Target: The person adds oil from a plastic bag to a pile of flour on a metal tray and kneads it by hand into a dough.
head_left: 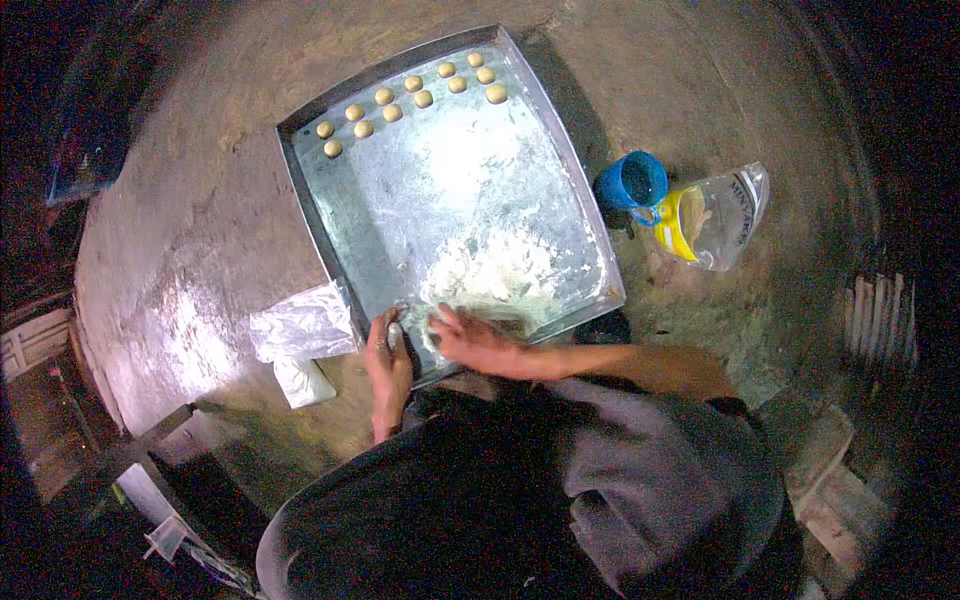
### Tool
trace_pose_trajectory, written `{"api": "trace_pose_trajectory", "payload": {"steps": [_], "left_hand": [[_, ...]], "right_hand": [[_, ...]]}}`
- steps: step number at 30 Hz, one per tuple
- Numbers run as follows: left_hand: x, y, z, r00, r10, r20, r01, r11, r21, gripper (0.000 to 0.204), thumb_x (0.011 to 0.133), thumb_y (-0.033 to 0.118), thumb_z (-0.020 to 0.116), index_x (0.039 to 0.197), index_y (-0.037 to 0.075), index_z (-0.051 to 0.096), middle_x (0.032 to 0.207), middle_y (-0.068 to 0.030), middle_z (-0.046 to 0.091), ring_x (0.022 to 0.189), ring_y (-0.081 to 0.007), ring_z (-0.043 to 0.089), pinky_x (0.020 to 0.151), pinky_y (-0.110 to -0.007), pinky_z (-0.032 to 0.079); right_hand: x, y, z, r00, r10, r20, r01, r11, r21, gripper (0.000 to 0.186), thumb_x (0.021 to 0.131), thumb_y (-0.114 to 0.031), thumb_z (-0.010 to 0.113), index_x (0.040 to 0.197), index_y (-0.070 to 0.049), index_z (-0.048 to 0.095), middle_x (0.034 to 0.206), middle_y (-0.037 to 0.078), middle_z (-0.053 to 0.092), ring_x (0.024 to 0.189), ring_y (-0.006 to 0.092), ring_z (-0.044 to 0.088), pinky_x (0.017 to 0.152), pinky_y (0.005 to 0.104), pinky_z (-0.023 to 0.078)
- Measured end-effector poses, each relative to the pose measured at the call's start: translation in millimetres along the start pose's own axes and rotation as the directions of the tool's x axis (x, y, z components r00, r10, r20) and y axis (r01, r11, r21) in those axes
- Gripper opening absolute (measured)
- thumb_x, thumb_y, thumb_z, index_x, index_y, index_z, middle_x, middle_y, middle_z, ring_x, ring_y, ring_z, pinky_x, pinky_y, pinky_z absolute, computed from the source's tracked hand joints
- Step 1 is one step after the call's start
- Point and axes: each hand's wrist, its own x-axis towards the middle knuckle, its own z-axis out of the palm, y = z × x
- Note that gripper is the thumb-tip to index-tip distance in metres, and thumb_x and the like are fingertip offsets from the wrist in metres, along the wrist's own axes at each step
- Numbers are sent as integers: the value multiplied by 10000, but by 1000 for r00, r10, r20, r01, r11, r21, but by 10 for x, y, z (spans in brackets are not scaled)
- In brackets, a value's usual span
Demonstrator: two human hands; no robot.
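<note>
A large square metal tray (pixel 400 65) lies on the floor in front of me. Several small round dough balls (pixel 392 113) form two rows along its far side. White flour (pixel 495 265) is heaped and smeared over the near part. My left hand (pixel 388 365) is curled over the tray's left edge by the near corner, with white on its fingers. Just to its right, my right hand (pixel 478 342) reaches in from the right across the near edge. Its fingers are apart at the flour's near-left side and slightly blurred.
Right of the tray stand a blue mug (pixel 638 182) and an opened clear plastic bag with yellow (pixel 715 220). A crumpled clear plastic bag (pixel 305 325) and a small white packet (pixel 304 382) lie left of the near corner. Wooden pieces (pixel 825 470) are at lower right.
</note>
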Motion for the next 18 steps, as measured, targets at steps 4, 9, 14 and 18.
{"api": "trace_pose_trajectory", "payload": {"steps": [4, 9, 14, 18], "left_hand": [[-98, -105, 188, 982, -18, 188, 28, 998, -54, 367, 929, -47, 468, 1288, -19, 540, 1284, -164, 590, 1213, -209, 527, 1044, -342, 394], [-356, -462, 416, 780, -294, 552, 599, 608, -521, 423, 922, -14, 450, 1342, -9, 503, 1410, -123, 499, 1275, -199, 479, 1092, -357, 353], [-156, 244, 178, 726, -191, 660, 331, 939, -92, 445, 914, 18, 487, 1359, -4, 492, 1393, -124, 523, 1296, -209, 473, 1094, -340, 349], [-211, 113, 175, 880, -97, 466, 141, 988, -61, 482, 869, -50, 526, 1348, -6, 504, 1375, -147, 542, 1310, -226, 471, 1087, -330, 355]], "right_hand": [[-184, 521, -1036, 997, -63, -38, 64, 998, 17, 330, 849, -113, 554, 1160, -42, 638, 1261, 192, 557, 1240, 343, 486, 1058, 424, 425], [-282, 728, -1601, 969, 218, -114, -217, 976, 23, 551, 757, -114, 669, 1295, -52, 568, 1338, 225, 493, 1273, 390, 435, 1057, 452, 397], [-375, 493, -1511, 914, 404, 30, -403, 915, -26, 681, 789, -44, 621, 1431, -9, 394, 1450, 303, 299, 1286, 509, 364, 1044, 505, 399], [-341, 255, -1164, 971, 233, -48, -237, 967, -92, 613, 796, 50, 538, 1397, 24, 423, 1389, 331, 348, 1211, 530, 432, 980, 498, 457]]}}
